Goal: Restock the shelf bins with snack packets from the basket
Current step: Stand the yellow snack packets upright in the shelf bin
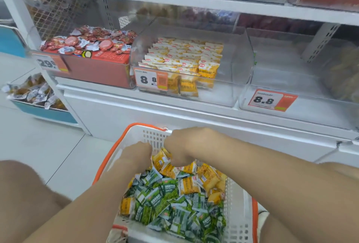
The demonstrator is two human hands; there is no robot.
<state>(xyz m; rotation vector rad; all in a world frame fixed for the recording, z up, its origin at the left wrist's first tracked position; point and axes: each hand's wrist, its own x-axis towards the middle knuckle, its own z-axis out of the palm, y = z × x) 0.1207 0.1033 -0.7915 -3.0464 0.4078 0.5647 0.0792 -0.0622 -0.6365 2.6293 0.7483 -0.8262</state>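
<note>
**Basket station: both hands in the yellow packets**

Basket (238, 204): white mesh walls, orange rim, on the floor in front of the shelf (174, 111). Green packets (169, 202) fill its near end and middle. Loose yellow packets (189, 185) lie along its far end and right side.

Left hand (137, 155): at the far left corner of the basket, back upward, fingers turned down against the far wall. The fingers are hidden, so whether it grasps anything cannot be told.

Right hand (182, 145): just beside the left hand at the far edge, knuckles bent, fingers curled down onto the loose yellow packets and grasping them.

Shelf, left end: red bin (101, 70) heaped with round red packets (93, 39).

Shelf, middle: clear bin (235, 62) holding stacked yellow packets (180, 58) in rows against its left wall. A price tag (151, 80) sits on its front left corner.

Shelf, right end: second clear bin (291, 75), with a second price tag (272, 100) on its front edge.
</note>
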